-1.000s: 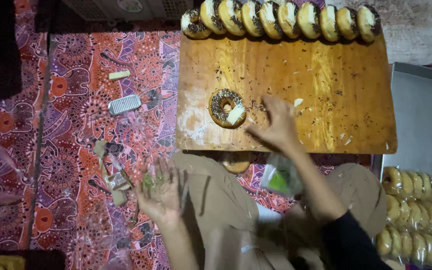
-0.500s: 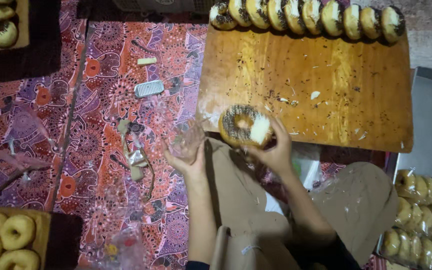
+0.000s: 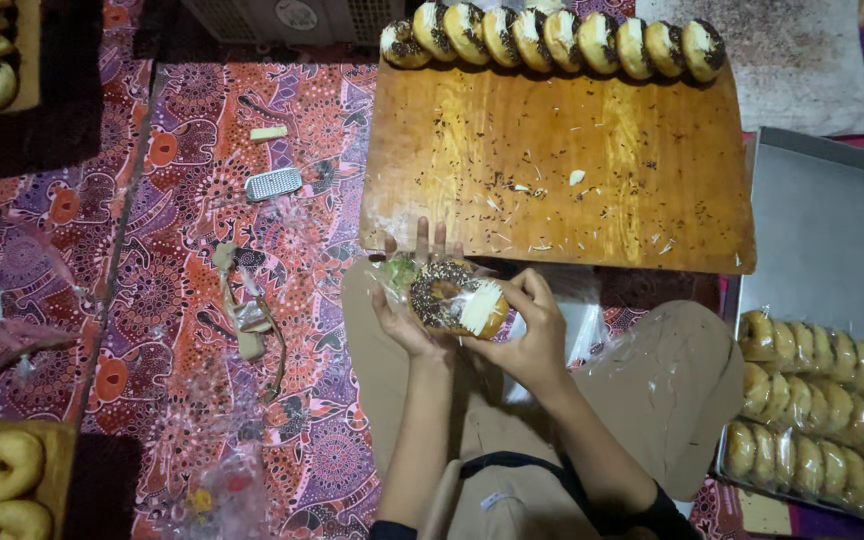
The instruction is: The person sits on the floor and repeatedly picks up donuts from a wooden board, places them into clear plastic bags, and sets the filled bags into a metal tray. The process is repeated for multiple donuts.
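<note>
Chocolate-sprinkled doughnut [image 3: 457,298] held by curled fingers of both hands [image 3: 527,335].

The doughnut [image 3: 455,298] I hold is golden brown with dark sprinkles and a white patch; the board [image 3: 562,170] is warm orange-brown, flecked dark and white; the cloth [image 3: 202,330] is purple-red with orange floral swirls; the tray [image 3: 832,230] is grey.
</note>
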